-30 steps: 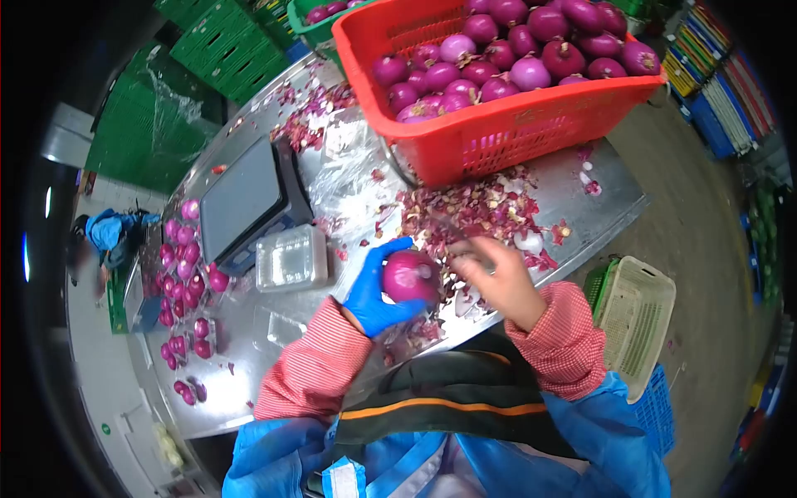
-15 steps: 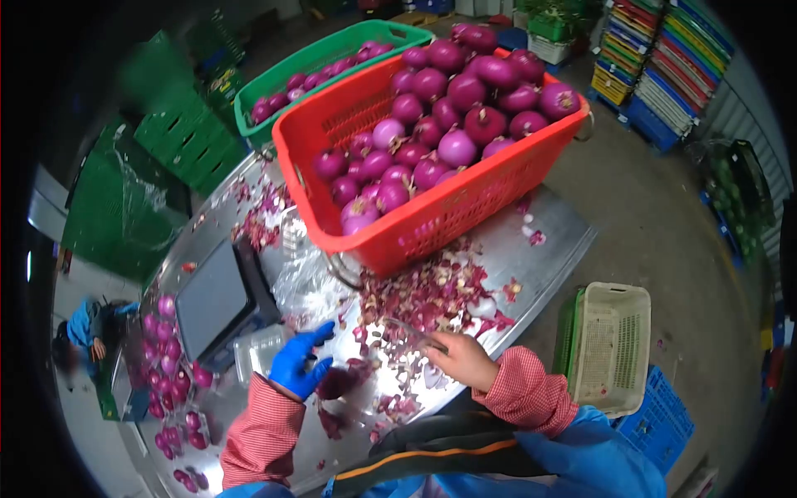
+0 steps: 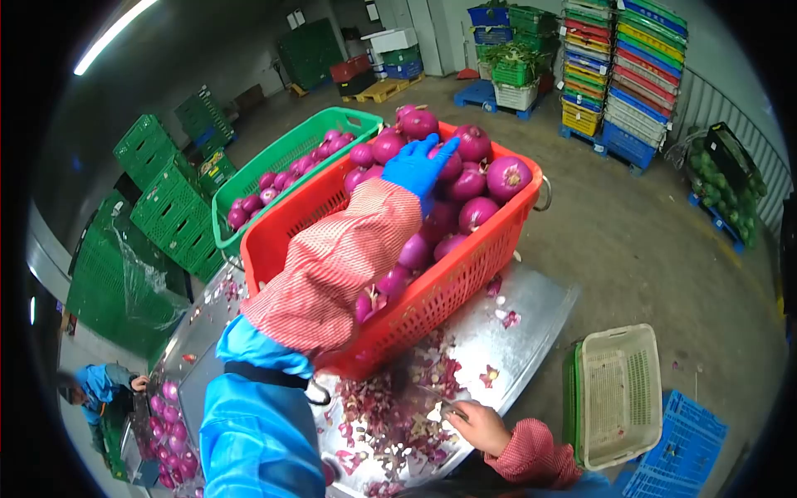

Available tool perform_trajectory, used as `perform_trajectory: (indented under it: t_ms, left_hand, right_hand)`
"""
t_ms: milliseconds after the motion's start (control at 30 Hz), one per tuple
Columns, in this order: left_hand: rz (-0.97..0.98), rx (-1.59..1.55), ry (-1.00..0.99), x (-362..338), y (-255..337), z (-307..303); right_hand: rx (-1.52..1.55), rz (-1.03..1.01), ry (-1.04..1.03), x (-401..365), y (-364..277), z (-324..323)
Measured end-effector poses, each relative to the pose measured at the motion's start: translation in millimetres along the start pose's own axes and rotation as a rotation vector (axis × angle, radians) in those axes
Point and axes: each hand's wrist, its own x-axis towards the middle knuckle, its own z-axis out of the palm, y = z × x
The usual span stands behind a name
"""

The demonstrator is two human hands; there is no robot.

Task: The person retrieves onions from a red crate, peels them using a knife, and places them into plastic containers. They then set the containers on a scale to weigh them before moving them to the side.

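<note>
My left hand [image 3: 418, 168], in a blue glove, reaches into the red basket [image 3: 440, 303] with its fingers spread over the heaped red onions [image 3: 477, 213]. Its fingertips lie against an onion near the far end of the pile; part of the contact is hidden. My bare right hand [image 3: 480, 427] is closed round the handle of a small knife [image 3: 451, 409], low over the metal table [image 3: 525, 319]. Loose onion skins [image 3: 378, 400] and trimmings lie beneath and beside the blade.
Behind the red basket stands a green basket [image 3: 286, 149] with more onions. Bagged onions [image 3: 172, 432] lie at left, near another person [image 3: 104, 390]. A pale crate [image 3: 618, 398] and a blue crate [image 3: 677, 448] stand on the floor at right. Stacked crates [image 3: 639, 83] rise behind.
My left hand has moved from low over the table up and forward to the onions in the red basket. My right hand still holds the knife. The view has tilted up.
</note>
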Motion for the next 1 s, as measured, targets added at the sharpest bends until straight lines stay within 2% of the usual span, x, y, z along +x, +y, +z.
perform_trajectory:
  t_ms: [67,200,300,333,433,500,567,633,700,733,767,833,933,1000]
  left_hand:
    - [-0.061,0.145,-0.136,38.3,4.0,20.5]
    - [-0.173,0.094,-0.461,80.4,-6.6,32.8]
    - [-0.198,-0.146,-0.279,63.7,-18.0,31.7]
    - [-0.175,-0.298,-0.008,48.9,-22.7,36.3]
    - [-0.429,-1.138,0.12,4.7,-29.7,33.7]
    - [-0.614,-1.956,-0.003,-52.4,5.2,-15.9]
    - [-0.803,-2.4,-0.265,-110.8,18.7,-40.3]
    - [-0.831,-2.37,-0.088,-169.1,54.5,-69.0]
    - [-0.717,-2.324,-0.122,-222.1,77.0,-74.6]
    - [-0.616,-2.339,-0.085,-244.0,86.2,-67.7]
    - [-0.618,-2.327,-0.075,-264.7,97.3,-67.7]
    - [-0.704,-2.361,0.024,-298.4,120.6,-65.7]
    - [-0.814,-2.5,0.043,-347.5,133.4,-64.5]
    - [-0.847,-2.543,0.072,-371.5,140.9,-66.8]
  right_hand:
    - [0.017,0.043,0.026,-0.5,11.1,-3.5]
    - [0.03,0.027,0.063,-1.5,31.2,-3.6]
    - [0.017,0.023,0.104,-5.3,31.9,-7.3]
    - [0.027,0.014,0.123,-6.8,30.5,-10.1]
    - [0.038,-0.005,0.168,-6.8,26.5,-16.0]
    - [0.138,0.019,0.227,-7.1,10.2,-23.2]
    - [0.232,0.08,0.222,-5.8,-16.7,-36.1]
    - [0.386,-0.003,0.312,-1.2,-28.6,-35.5]
    - [0.329,-0.176,0.378,7.4,-33.2,-33.6]
    - [0.402,-0.125,0.305,5.8,-47.0,-37.5]
    - [0.477,-0.114,0.278,5.4,-59.1,-36.0]
    - [0.377,-0.198,0.25,2.1,-90.9,-35.3]
    - [-0.044,-0.54,0.286,3.1,-108.2,-26.7]
    - [-0.264,-0.623,0.195,-3.3,-120.3,-24.0]
